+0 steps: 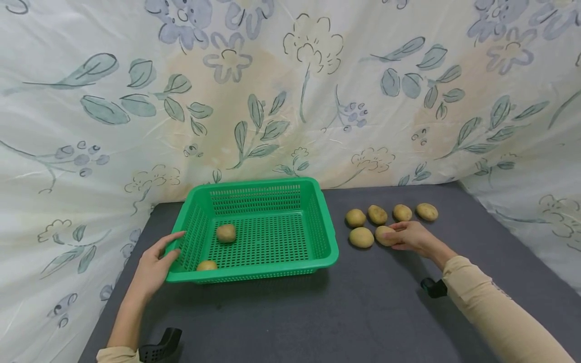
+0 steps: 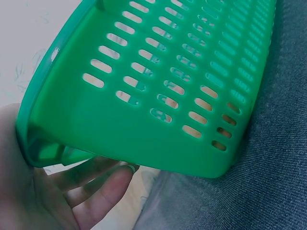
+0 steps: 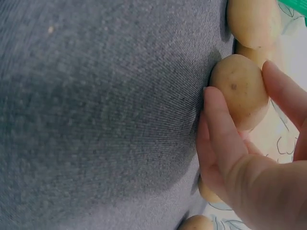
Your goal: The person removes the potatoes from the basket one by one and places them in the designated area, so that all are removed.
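Observation:
A potato [image 1: 385,235] on the dark cloth is held by my right hand [image 1: 410,237]. In the right wrist view, fingertips lie along one side of this potato [image 3: 240,91] and the thumb is at the other. My left hand [image 1: 154,264] grips the left rim of a green plastic basket [image 1: 333,249]. Seen from the left wrist, its fingers [image 2: 108,194] curl beneath the basket's rim, partly hidden by it. Two potatoes lie in the basket: one toward the left middle [image 1: 226,233], another [image 1: 207,265] partly hidden behind the front wall.
Several more potatoes stand in two rows to the basket's right, among them a front-left one [image 1: 361,237] and a far-right one [image 1: 427,212]. The dark cloth [image 1: 281,322] covers the table. A floral sheet [image 1: 272,75] hangs behind and along both sides.

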Motion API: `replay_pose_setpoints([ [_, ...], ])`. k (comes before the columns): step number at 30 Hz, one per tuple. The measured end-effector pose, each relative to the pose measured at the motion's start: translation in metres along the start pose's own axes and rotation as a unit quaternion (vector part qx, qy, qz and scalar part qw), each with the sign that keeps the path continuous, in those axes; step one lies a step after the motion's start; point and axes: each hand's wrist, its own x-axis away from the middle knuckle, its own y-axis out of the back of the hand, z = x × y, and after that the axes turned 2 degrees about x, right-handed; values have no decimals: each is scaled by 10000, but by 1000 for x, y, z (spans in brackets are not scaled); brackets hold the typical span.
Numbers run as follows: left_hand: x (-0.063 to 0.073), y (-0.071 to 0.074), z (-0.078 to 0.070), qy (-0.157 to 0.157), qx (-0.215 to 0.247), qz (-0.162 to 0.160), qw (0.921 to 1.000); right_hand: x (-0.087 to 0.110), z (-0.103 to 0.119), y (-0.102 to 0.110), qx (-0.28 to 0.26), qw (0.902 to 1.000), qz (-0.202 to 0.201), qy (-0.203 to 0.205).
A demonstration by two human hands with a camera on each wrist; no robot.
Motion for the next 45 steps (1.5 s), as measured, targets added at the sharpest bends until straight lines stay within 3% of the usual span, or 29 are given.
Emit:
replay_pose_setpoints([
  [13,-2,0,1,2,-90,-39,10000,8,0,4,226,9994,-78,-262],
  [24,-3,2,2,102,-26,41,9999,14,12,18,-247,9985,-386,-296],
  [45,-2,1,2,69,-112,59,9999,15,29,44,-576,9982,-160,-95],
])
